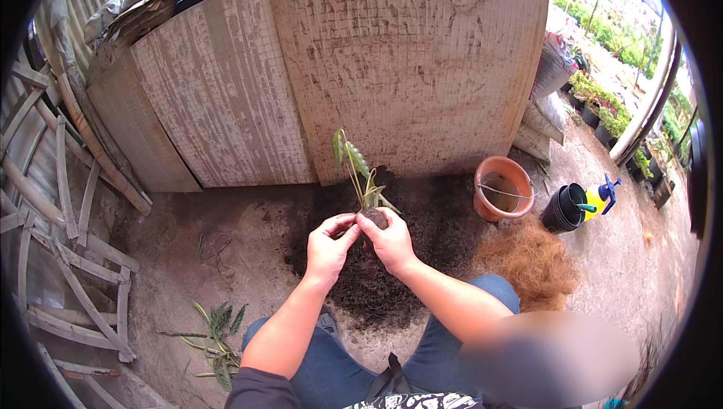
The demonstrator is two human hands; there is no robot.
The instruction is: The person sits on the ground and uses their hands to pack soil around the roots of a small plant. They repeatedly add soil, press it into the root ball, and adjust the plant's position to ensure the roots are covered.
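Note:
Between my two hands, above a spread of dark soil (378, 290), is a small leafy plant (357, 167) with a round brown root ball (375, 217). My right hand (391, 240) grips the root ball from the right, its thumb on the near side. My left hand (330, 245) pinches at the left edge of the same ball, thumb and fingertips close to the right thumb. The plant's stems rise from the ball and lean slightly left, one leaf drooping. The underside of the ball is partly hidden by my fingers.
To the right stand an orange bucket (489, 205) of water, stacked black pots (556, 218) and a yellow spray bottle (594, 201), near a heap of brown fibre (531, 262). Cut leafy stems (217, 335) lie left. Boards (406, 70) lean ahead; a wooden frame (73, 273) stands far left.

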